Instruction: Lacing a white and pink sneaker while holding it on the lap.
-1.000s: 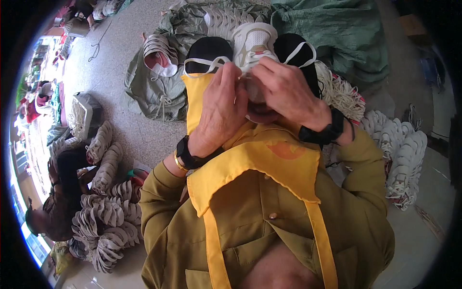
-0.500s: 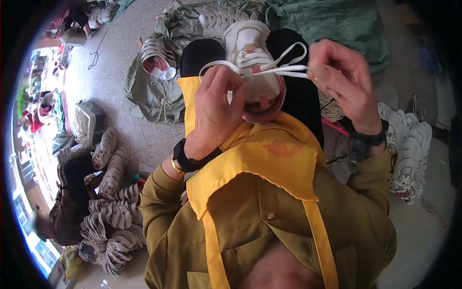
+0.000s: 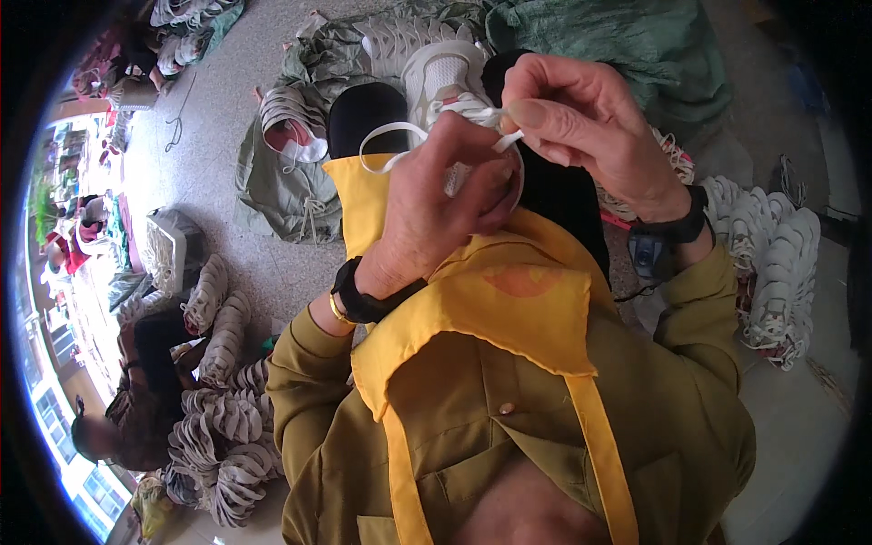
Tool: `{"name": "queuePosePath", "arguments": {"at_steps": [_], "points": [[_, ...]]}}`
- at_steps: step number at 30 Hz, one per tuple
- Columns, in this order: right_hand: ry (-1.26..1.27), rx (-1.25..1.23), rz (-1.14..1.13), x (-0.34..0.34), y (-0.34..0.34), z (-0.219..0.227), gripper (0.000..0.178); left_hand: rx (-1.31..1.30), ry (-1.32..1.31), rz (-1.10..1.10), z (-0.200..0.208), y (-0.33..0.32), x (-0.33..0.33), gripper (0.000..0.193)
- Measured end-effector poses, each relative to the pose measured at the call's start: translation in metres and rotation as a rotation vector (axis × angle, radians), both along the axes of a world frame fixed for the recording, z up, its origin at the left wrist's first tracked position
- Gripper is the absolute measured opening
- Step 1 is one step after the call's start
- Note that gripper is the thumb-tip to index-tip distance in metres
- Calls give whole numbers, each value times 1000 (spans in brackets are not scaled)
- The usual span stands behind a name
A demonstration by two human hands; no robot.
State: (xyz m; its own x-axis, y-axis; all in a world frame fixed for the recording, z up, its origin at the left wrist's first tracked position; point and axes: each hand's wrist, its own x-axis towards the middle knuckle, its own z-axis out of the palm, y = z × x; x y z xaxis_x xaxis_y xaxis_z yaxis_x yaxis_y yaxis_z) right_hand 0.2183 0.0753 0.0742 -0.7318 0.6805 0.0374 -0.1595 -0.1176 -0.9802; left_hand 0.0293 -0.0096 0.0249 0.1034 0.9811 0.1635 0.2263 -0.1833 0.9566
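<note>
A white and beige sneaker (image 3: 442, 73) rests between my knees on my lap, its toe pointing away from me. My hands hide much of its laces and tongue. White shoelace (image 3: 381, 136) loops out to the left of my left hand (image 3: 436, 195), whose fingers are closed on it over the shoe. My right hand (image 3: 586, 127) pinches another stretch of the lace between thumb and forefinger, just right of the shoe. A short length of lace runs between the two hands. The yellow apron (image 3: 472, 318) lies under the shoe's heel.
Stacked white shoe uppers (image 3: 781, 272) stand at the right, and more shoe uppers (image 3: 222, 436) pile up at the lower left near another person (image 3: 136, 409). A shoe upper with pink lining (image 3: 292, 132) lies on green sacking (image 3: 282, 195). Another green sack (image 3: 627, 54) is ahead.
My right hand has come left, close to my left hand, and the long lace loops between them have shortened. My left hand has turned and shifted slightly right over the shoe.
</note>
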Motion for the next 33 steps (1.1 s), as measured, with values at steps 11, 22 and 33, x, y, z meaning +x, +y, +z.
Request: {"name": "queuePosePath", "arguments": {"at_steps": [11,22,33], "points": [[-182,-37,-28,34,2,-37,27,138,114,58,-4,-17,-32,17],[-311,-323,-186,125,2,-40,25,-356,-164,111,10,-57,-102,10],[-282,-375,-181,133,-4,-62,23,108,610,207,-7,-4,-56,14]]}}
